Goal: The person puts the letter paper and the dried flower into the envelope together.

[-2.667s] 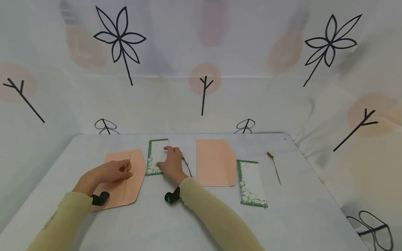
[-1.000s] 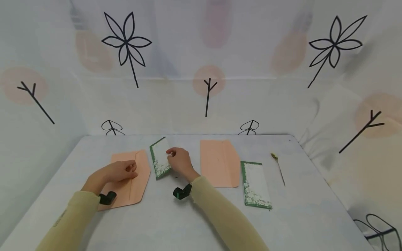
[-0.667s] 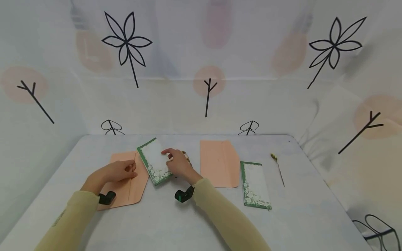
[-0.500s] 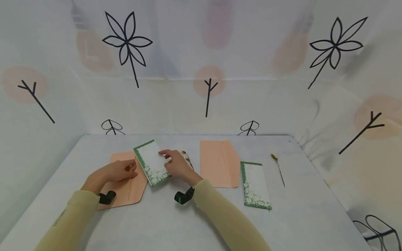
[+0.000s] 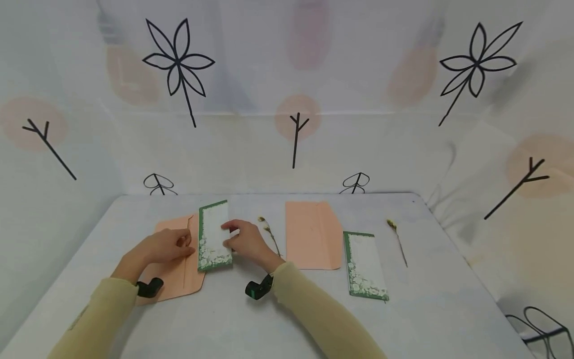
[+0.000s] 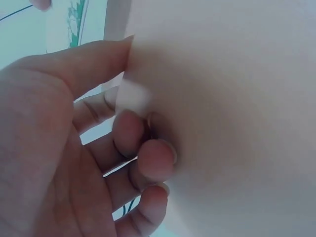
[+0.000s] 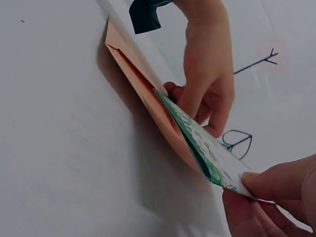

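Note:
In the head view my left hand (image 5: pixel 163 245) pinches the flap-side edge of a peach envelope (image 5: pixel 172 279) at the table's left. Thumb and index finger meet at the paper's edge in the left wrist view, other fingers curled. My right hand (image 5: pixel 251 244) pinches the right edge of a folded white card (image 5: pixel 213 234) with a green floral border. That card overlaps the envelope's right side. From the right wrist, the envelope's mouth (image 7: pixel 143 81) stands parted, and the card's corner (image 7: pixel 160 96) lies right at it.
A dried flower sprig (image 5: pixel 271 237) lies right of my right hand. Beyond it are a second peach envelope (image 5: pixel 305 234), a second green-bordered card (image 5: pixel 364 264) and another dried sprig (image 5: pixel 396 242). A printed cloth backdrop (image 5: pixel 251 149) rises behind the table.
My right hand has lifted the card off the table and brought it left over the envelope, tilting it, then straightening it. The sprig beside it is more exposed. The left hand has stayed at the envelope.

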Tool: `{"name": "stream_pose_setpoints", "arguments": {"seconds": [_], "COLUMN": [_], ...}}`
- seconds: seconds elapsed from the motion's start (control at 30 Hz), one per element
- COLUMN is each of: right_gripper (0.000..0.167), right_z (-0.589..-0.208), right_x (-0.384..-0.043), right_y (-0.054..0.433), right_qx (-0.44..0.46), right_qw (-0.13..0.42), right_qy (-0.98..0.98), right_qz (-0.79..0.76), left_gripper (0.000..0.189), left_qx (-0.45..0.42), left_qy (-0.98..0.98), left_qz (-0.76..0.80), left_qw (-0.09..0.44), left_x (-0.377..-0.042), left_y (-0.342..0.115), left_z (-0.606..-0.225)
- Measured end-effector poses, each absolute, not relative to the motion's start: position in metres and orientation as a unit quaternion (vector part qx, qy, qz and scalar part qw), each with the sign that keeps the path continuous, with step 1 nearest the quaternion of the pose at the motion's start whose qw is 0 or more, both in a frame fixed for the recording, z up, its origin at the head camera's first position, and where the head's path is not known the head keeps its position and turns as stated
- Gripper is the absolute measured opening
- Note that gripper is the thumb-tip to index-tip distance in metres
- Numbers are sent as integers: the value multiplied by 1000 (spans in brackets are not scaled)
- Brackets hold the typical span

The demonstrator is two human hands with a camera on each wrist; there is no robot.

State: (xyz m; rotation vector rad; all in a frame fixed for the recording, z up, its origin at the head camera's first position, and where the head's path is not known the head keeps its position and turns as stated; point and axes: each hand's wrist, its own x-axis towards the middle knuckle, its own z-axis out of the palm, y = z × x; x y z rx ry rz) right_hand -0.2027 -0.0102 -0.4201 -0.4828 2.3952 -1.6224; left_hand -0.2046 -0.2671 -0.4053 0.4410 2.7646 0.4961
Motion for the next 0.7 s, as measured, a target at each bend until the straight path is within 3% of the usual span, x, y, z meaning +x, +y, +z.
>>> {"name": "stream_pose_setpoints", "arguments": {"seconds": [0.4, 0.7], "right_gripper": [33, 31], "right_z": [-420, -417], "right_x": [-201, -194], "right_y": [-23, -32], "right_qx": [-179, -220], "right_qw": [34, 5], "right_qy": [873, 911], "right_qz": [-452, -349], "left_gripper": [25, 12], "left_qx": [159, 172], "left_qy": [964, 958], "left_qz": [177, 202], "left_qw": [120, 112], "left_x": [-203, -202], "left_y": [-269, -267], "left_z": [-403, -405]}}
